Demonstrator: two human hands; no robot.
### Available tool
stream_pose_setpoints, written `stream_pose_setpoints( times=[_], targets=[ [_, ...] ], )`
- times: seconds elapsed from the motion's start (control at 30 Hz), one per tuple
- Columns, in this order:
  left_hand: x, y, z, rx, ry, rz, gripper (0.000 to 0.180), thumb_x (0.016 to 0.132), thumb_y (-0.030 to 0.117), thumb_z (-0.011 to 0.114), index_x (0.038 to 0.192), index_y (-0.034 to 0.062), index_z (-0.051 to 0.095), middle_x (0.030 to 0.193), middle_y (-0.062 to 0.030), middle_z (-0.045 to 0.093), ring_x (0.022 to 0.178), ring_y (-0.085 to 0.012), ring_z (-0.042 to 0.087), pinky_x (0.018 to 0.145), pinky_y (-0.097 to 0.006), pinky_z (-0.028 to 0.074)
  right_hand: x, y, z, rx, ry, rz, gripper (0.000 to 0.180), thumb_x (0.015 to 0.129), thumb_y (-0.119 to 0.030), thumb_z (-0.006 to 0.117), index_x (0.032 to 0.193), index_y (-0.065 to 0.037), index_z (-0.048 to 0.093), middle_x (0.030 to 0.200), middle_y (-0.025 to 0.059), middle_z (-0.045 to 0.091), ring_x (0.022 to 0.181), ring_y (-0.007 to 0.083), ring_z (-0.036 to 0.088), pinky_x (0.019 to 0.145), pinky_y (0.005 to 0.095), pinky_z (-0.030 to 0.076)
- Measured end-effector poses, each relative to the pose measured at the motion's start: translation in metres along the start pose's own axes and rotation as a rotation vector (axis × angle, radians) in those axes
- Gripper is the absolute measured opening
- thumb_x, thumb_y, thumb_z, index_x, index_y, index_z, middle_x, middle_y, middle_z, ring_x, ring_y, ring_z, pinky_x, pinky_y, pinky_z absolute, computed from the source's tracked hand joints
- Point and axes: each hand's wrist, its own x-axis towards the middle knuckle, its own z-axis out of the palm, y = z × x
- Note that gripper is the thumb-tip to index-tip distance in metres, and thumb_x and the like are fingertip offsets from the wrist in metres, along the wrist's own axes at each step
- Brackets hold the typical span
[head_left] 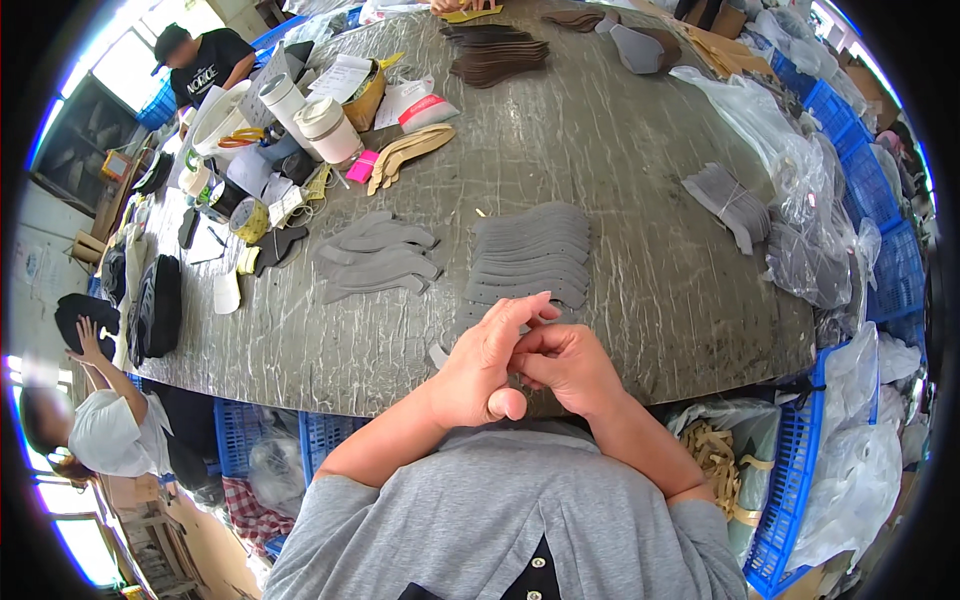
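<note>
1. The left hand [485,365] is at the near edge of the grey surface [640,180], with its fingers stretched toward the right hand and the thumb bent down toward the person.
2. The right hand [570,365] is just beside it, loosely curled, and the fingertips of both hands meet over the surface edge.
3. Something small may be between the fingertips, but it is too small to tell; I cannot say if the hands pinch anything.
4. Directly behind the hands lies a row of grey cut pieces [530,255], overlapping one another like fish scales; the nearest pieces are partly hidden by the left hand.
5. To the left of this row is a second group of grey pieces [380,260], spread more loosely.
6. Farther away there are tan pieces [410,150], and at the far side a stack of dark brown pieces [500,55].
7. On the right part of the surface lies a tied bundle of grey pieces [730,205], near clear plastic bags [800,170].
8. At the far left stand white rolls [310,115] among small tools and papers.
9. Blue crates [800,470] stand under and beside the surface at the right.
10. Another person in a white shirt [105,430] is at the left, and a person in a black shirt [205,60] is at the far corner.
</note>
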Motion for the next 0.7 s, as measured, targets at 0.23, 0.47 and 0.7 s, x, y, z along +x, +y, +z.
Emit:
stream_pose_setpoints(
  times=[0.23,0.47,0.7],
  targets=[
    [0.001,0.013,-0.001,-0.097,0.031,-0.081,0.119,0.069,0.09,0.039,0.142,-0.0024,0.032,0.122,-0.0223,0.054,0.105,-0.0358,0.058,0.083,-0.04,0.052,-0.002,-0.006,0.002,0.12,0.01,-0.023,0.013,0.089,-0.011,0.069,0.089,0.002,0.07,0.076,0.0049,0.067,0.063,0.0093,0.059,0.057,0.023,0.047],
    [0.003,0.01,-0.004,0.308,-0.1,0.128,0.123,0.064,0.091,0.037,0.139,-0.0068,0.033,0.124,-0.0231,0.055,0.104,-0.0379,0.06,0.088,-0.043,0.05,-0.004,-0.009,-0.004,-0.023,-0.005,-0.062,0.014,0.088,-0.012,0.07,0.087,0.002,0.07,0.075,0.004,0.066,0.064,0.0084,0.058,0.057,0.0229,0.045],
    [0.004,0.011,-0.006,0.301,-0.095,0.128,0.123,0.064,0.091,0.037,0.138,-0.008,0.034,0.128,-0.0238,0.054,0.108,-0.0393,0.059,0.09,-0.044,0.05,-0.003,-0.006,-0.002,-0.023,-0.005,-0.052,0.013,0.086,-0.011,0.071,0.086,0.002,0.07,0.072,0.0032,0.065,0.063,0.0078,0.056,0.056,0.0234,0.044]
  ],
)
